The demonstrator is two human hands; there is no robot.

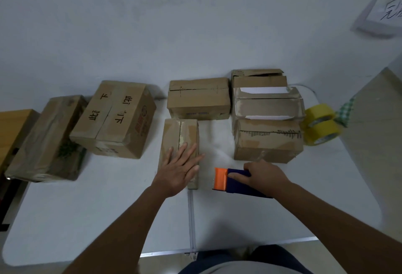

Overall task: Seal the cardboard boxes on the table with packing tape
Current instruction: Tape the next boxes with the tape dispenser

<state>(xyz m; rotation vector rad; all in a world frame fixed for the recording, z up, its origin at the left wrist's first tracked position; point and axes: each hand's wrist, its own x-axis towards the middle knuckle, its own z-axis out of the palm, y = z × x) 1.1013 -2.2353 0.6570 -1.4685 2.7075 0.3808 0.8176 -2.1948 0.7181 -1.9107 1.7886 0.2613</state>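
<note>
The left hand (180, 166) lies flat, fingers straight, on the narrow box (179, 143) near the desk's (87, 219) middle seam, steadying it for taping. The right hand (264, 174) grips the tape dispenser (233, 179) just right of that box — next, I'd judge, its orange end must reach the flap seam.

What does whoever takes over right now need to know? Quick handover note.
Left hand: flat, fingers straight, pressing the small box nearest the person.
Right hand: grips the tape dispenser, orange end toward that box, on the table.
Done: no fresh tape strip visible on the small box; its centre seam is still exposed.
Left: tape that seam, then the other boxes; the box at back right has a raised flap. Spare yellow tape rolls sit at the right edge.
</note>
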